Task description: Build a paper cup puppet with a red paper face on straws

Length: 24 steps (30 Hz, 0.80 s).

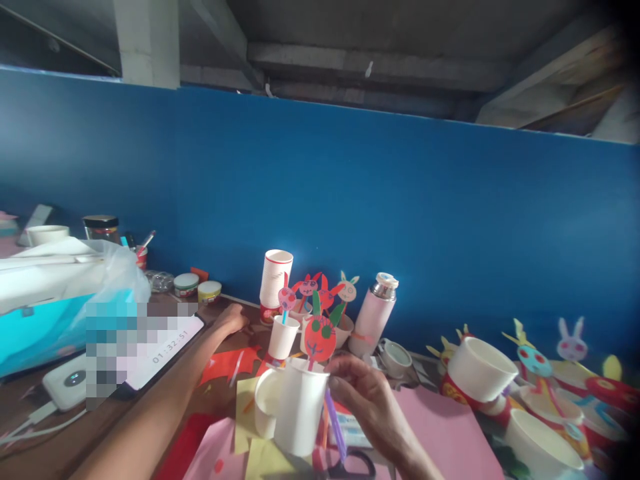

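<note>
My right hand (367,393) has its thumb and fingers closed at the right rim of a white paper cup (301,413). A red paper face (320,339) with green eyes and a drawn mouth rises from this cup on a thin stem. Another white cup (267,403) stands close against its left side. My left hand (233,320) is stretched far forward over the table, just left of a stack of paper cups (277,277); its fingertips are hard to make out. A smaller cup (283,337) with a pink paper face (287,299) stands between the hands.
More paper-face cups stand behind, beside a pink thermos (373,313) and a mug (397,358). Coloured paper (435,427) and black-handled scissors (357,465) lie in front. Decorated cups (483,370) crowd the right. At left are a phone (160,350), power bank (67,380) and plastic bag (125,273).
</note>
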{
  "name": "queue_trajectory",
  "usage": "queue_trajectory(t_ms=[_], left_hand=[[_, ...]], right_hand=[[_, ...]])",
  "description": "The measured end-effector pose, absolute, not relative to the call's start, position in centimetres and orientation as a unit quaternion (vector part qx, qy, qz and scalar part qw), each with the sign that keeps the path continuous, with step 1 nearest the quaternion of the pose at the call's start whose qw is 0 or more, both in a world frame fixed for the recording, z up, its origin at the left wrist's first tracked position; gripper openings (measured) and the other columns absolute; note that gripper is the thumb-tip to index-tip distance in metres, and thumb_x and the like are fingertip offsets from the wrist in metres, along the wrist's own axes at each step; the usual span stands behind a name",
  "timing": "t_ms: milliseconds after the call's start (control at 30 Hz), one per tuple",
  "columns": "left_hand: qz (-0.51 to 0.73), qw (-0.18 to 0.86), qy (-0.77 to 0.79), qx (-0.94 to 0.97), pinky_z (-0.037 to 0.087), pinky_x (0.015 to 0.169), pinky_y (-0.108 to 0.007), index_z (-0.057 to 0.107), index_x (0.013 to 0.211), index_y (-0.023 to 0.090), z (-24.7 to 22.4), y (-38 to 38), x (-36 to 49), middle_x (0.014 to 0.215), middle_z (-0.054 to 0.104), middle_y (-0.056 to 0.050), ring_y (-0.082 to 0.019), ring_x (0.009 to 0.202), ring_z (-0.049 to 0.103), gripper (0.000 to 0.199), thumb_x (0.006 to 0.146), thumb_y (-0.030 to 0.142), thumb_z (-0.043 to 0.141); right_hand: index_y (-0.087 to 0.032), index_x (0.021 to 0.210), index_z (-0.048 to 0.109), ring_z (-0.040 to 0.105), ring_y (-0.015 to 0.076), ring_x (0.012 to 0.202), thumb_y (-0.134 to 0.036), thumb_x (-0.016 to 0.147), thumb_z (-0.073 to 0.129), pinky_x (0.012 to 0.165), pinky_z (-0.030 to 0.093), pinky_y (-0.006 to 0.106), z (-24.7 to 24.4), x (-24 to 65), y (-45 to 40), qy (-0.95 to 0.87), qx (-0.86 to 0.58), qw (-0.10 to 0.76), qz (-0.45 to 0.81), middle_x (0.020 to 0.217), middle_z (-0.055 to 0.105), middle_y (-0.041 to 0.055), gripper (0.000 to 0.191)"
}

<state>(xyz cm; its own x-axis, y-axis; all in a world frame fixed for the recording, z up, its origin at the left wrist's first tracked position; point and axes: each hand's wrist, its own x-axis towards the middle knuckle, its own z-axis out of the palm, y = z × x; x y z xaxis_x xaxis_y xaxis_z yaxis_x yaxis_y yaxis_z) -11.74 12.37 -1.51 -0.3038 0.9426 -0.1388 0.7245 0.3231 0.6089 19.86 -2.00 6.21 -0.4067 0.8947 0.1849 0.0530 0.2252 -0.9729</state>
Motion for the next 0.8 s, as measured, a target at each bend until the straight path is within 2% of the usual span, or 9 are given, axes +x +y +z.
queue_trajectory(t_ms=[167,400,567,800], left_hand=[[0.187,0.276,0.785,0.522,0.052,0.071,-0.036,0.053,0.109,0.015,-1.5,11.6,-12.9,0.105,0.059,-0.006,-0.018,0.085,0.06,0.027,0.085,0.028,0.051],[0.171,0.248,0.786,0.541,0.051,0.074,-0.038,0.053,0.109,0.015,-1.9,10.8,-13.2,0.107,0.059,-0.007,-0.019,0.088,0.06,0.028,0.085,0.028,0.052],[0.169,0.224,0.776,0.565,0.049,0.078,-0.04,0.053,0.109,0.016,-1.5,10.6,-12.9,0.111,0.057,-0.007,-0.02,0.093,0.058,0.028,0.084,0.028,0.052],[0.202,0.252,0.765,0.557,0.05,0.076,-0.039,0.054,0.109,0.016,-0.9,10.0,-12.6,0.109,0.058,-0.007,-0.02,0.091,0.059,0.027,0.084,0.028,0.052]], right_hand=[[-0.016,0.082,0.062,0.05,0.0113,0.066,-0.035,0.079,0.059,0.063,0.039,0.022,5.9,19.8,-1.9,-0.672,-0.35,0.408,0.509,0.072,0.06,0.0005,0.019],[-0.015,0.081,0.061,0.046,0.0093,0.06,-0.035,0.078,0.06,0.057,0.036,0.02,6.9,19.8,-2.6,-0.661,-0.348,0.405,0.527,0.065,0.054,-0.0012,0.021],[-0.014,0.081,0.061,0.045,0.0087,0.058,-0.037,0.077,0.061,0.055,0.035,0.02,6.9,19.7,-2.6,-0.663,-0.342,0.411,0.524,0.064,0.053,-0.0013,0.023],[-0.014,0.083,0.06,0.048,0.0105,0.06,-0.041,0.075,0.062,0.055,0.037,0.021,7.4,20.8,-2.3,-0.667,-0.363,0.416,0.5,0.069,0.057,0.0015,0.028]])
